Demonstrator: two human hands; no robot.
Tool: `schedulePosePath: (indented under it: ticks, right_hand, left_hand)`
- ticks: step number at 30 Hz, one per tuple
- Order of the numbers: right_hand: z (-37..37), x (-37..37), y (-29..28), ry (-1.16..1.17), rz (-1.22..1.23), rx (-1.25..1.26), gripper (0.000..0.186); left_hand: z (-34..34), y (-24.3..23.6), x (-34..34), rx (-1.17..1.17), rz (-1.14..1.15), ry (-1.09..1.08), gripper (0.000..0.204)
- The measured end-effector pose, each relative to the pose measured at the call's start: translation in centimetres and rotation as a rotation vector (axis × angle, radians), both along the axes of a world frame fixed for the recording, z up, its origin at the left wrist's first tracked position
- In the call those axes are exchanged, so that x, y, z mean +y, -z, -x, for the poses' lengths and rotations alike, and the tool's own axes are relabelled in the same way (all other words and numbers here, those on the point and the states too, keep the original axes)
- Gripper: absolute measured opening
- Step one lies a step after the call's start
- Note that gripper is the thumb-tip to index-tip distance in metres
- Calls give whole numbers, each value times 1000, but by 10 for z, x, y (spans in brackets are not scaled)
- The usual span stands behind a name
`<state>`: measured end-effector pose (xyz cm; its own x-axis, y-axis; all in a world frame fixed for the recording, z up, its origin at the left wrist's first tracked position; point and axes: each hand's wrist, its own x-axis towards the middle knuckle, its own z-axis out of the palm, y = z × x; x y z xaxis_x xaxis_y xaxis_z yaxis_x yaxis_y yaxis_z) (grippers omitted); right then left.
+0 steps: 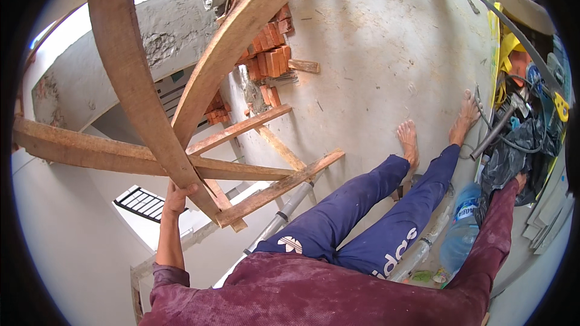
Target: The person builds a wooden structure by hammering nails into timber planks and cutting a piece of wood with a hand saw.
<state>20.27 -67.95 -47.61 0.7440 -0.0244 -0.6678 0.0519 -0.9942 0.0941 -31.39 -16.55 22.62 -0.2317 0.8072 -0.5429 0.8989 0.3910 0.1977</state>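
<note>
My left hand [181, 196] grips a long wooden plank [115, 36] at lower left, where it crosses other timbers [72, 142] nailed or resting together in a rough frame; which it is, I cannot tell. My right hand [519, 182] reaches to the right among black plastic bags [510, 157], its fingers mostly hidden. Below it lies a large clear water bottle [459, 241]. A metal-shafted tool [492, 136], dark cables and a long dark blade-like strip [519, 42] lie in the clutter above that hand.
My legs and bare feet stretch over the dusty concrete floor [374, 66]. Stacked red bricks [269, 54] line the floor's left edge, beside a drop to a lower level with a black railing [139, 205]. Grey boards [544, 217] stand at right. Metal tubes [290, 208] lie by my legs.
</note>
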Motion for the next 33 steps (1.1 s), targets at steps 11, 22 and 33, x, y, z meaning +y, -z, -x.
schedulePosePath:
  ticks: [11, 22, 33]
  right_hand:
    - [40, 3, -192, 1083, -815, 214, 13]
    - [65, 163, -41, 292, -723, 298, 11]
    - [-3, 144, -190, -89, -709, -39, 16]
  left_hand:
    - [21, -9, -28, -33, -3, 57, 65]
    - [23, 5, -4, -122, -31, 10, 72]
    - [-12, 16, 3, -154, -2, 113, 82]
